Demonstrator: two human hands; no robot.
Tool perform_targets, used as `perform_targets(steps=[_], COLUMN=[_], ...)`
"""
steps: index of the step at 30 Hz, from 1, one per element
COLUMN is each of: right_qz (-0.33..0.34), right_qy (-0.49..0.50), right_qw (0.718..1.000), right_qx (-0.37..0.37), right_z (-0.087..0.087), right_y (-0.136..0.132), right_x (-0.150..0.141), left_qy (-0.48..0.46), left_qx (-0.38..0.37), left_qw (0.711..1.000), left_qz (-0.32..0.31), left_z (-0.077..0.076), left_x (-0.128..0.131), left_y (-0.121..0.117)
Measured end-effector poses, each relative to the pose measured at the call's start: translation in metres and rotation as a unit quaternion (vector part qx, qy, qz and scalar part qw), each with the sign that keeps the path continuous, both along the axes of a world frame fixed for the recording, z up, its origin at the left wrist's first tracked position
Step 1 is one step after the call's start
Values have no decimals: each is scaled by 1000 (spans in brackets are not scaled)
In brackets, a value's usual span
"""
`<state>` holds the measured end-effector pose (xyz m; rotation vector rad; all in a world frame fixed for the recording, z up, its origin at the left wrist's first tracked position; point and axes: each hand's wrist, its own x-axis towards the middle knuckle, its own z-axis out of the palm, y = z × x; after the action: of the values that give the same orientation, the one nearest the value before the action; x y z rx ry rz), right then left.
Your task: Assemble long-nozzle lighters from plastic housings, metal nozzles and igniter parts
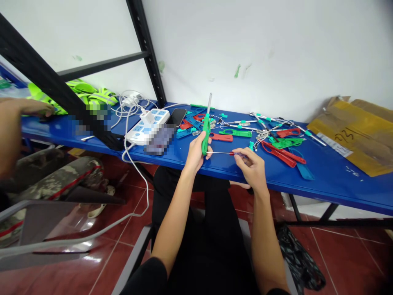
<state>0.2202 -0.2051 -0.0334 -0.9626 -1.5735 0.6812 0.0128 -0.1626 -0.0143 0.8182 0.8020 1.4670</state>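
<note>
My left hand (195, 155) grips a green-handled tool (206, 131), with its metal shaft pointing up and away from me. My right hand (250, 168) pinches a thin steel rod (217, 153) near its small red grip. The rod's tip reaches across to the green handle. Both hands are just above the front edge of a blue table (310, 184). Beyond them lie red, green and teal plastic pieces (236, 132), tangled with metal wires and rods.
A white power strip (147, 127) and a phone (178, 117) lie on the table, with white cables nearby. Flattened cardboard (350, 135) sits at the right. Another person's hand (21, 107) reaches in from the left near yellow-green hi-vis vests (89, 94), beyond a black shelf frame (144, 49).
</note>
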Motion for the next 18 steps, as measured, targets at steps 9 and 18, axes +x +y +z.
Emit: perform_targets(steps=[9, 18], right_qz=[-11, -18], right_qy=[-10, -17], right_qw=[1000, 1000], right_qx=[-8, -13], right_z=[-3, -1], right_y=[0, 1], right_x=[0, 0], left_qy=[2, 10], left_qx=[1, -13], left_qw=[1000, 1000], left_qz=[1, 3], left_z=[0, 1], left_x=[0, 1], left_y=[0, -1])
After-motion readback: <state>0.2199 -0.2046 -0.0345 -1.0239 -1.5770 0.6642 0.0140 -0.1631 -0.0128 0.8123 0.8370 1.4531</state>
